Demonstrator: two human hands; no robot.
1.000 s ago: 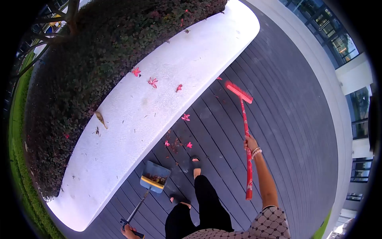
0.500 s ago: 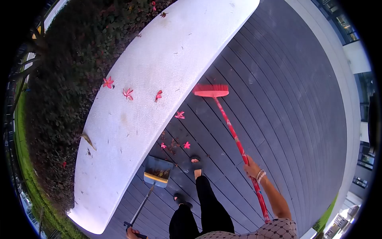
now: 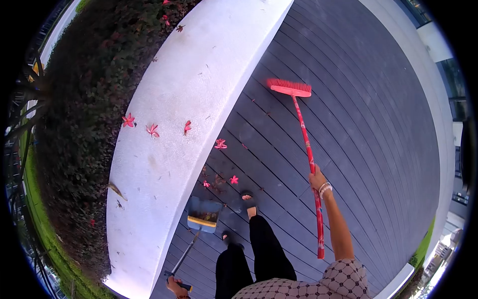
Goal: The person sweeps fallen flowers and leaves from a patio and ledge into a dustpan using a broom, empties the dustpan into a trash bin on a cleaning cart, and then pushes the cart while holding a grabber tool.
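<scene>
My right hand (image 3: 317,180) is wrapped round the red handle of a broom (image 3: 304,132), with the arm stretched forward. The broom's red head and bristles lie far out over the dark decking, apart from the fallen flowers. At the lower left, my left hand (image 3: 177,288) grips the handle end of a long-handled dustpan (image 3: 201,214). The grey pan, with a yellow comb edge, rests by the white ledge and holds dry debris. Just beyond it are brown leaves (image 3: 216,183), a pink flower (image 3: 234,180) and another pink flower (image 3: 220,144).
A curved white ledge (image 3: 164,164) bounds the decking (image 3: 358,164) on the left, with several pink flowers (image 3: 153,130) on top. Behind it grows a dark hedge (image 3: 74,164). My sandalled feet (image 3: 247,199) stand near the pan.
The broom head has moved forward and to the right, away from the ledge, and my right arm reaches further out. My view has shifted slightly. Both hands keep their grip.
</scene>
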